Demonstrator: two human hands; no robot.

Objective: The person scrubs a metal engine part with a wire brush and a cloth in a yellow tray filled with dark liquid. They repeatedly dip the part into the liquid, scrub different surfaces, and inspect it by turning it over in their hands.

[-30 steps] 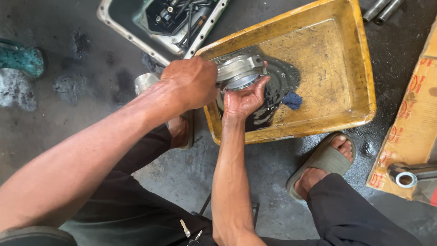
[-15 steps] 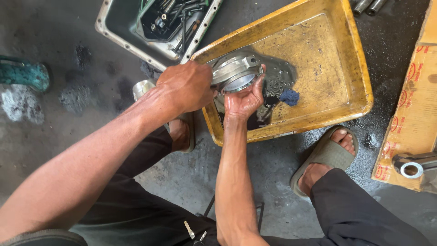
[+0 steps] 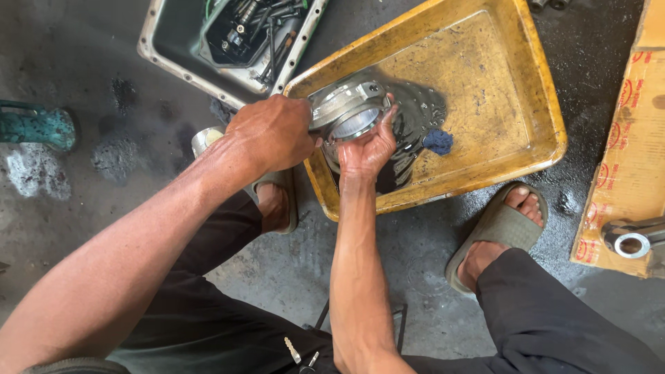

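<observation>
Metal housing (image 3: 350, 111) held over the near-left corner of the yellow tray (image 3: 526, 90).

Right hand (image 3: 367, 149) cups it from below, fingers curled round the rim; left hand (image 3: 273, 131) closed on its left edge, possibly gripping a tool, hidden. Dark liquid (image 3: 415, 118) and a blue rag (image 3: 438, 141) lie just right of the grip.

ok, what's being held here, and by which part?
Both hands hold a round metal housing over the yellow tray. Left hand grips its left edge from above; right hand cups its lower rim from below.
</observation>
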